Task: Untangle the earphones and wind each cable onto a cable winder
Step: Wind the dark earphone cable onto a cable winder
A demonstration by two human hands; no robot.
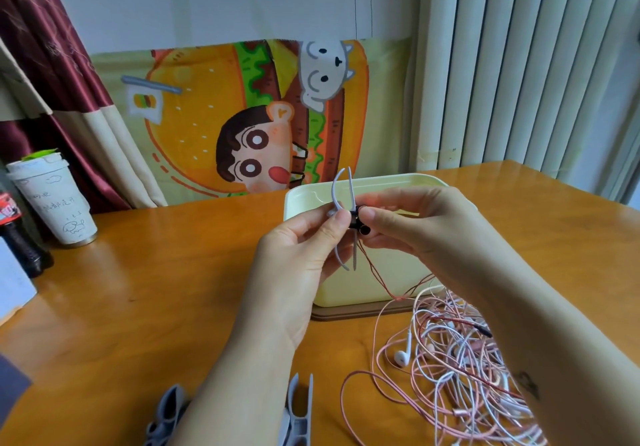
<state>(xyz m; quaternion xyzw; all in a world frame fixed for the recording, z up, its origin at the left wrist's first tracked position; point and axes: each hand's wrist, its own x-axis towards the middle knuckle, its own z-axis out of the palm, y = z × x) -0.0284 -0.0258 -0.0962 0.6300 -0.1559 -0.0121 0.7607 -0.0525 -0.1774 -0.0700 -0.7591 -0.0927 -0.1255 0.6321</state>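
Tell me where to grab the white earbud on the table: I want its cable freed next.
I'd pinch the white earbud by its stem, coming from the left over the table. It lies at the tangle's left edge, stem running back into it; only one pink loop lies that side.

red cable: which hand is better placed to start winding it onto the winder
Right, probably. The right hand pinches the black earbuds, with the red cable hanging just below it; the left hand is busy holding the grey winder.

Left hand (301,248) pinches grey winder (351,192); right hand (415,227) holds black earbuds (356,219).
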